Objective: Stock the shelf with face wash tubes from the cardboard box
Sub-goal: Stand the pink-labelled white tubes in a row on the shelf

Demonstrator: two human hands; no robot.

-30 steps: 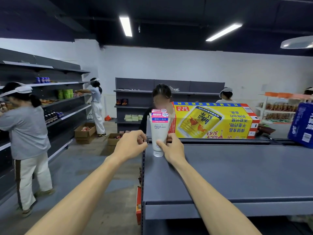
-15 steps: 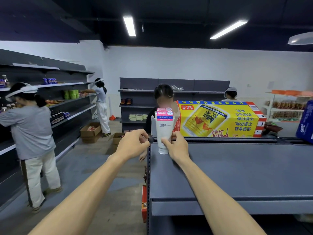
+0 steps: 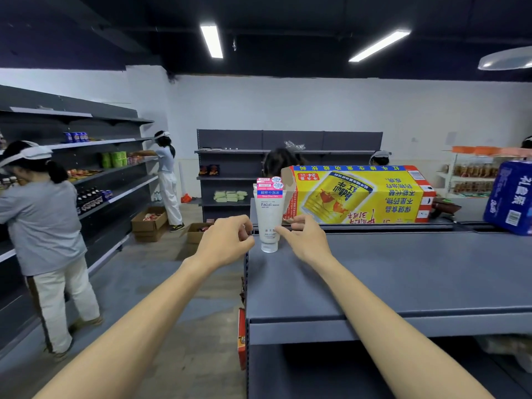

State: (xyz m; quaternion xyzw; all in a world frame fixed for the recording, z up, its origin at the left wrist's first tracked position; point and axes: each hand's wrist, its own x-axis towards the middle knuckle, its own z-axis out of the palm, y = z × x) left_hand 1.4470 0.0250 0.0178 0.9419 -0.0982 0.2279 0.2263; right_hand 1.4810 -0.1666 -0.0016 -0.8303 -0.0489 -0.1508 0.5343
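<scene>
I count one face wash tube (image 3: 269,217) standing on my shelf (image 3: 403,272), one yellow drink carton (image 3: 357,195) lying behind it and one blue pack (image 3: 511,197) at the far right. My two hands, left hand (image 3: 223,240) and right hand (image 3: 308,239), flank the tube. Two ceiling lights (image 3: 212,41) glow overhead. Three open cardboard boxes (image 3: 149,220) sit on the floor.

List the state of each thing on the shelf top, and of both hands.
Tube: upright on its cap, near the shelf's left edge.
Left hand: loosely curled beside the tube, holding nothing.
Right hand: open, fingertip at the tube's side, not gripping.
Shelf: top mostly bare.
Yellow box: lying on its side, print upside down, left end flap open.
Blue pack: standing at the right edge.
</scene>
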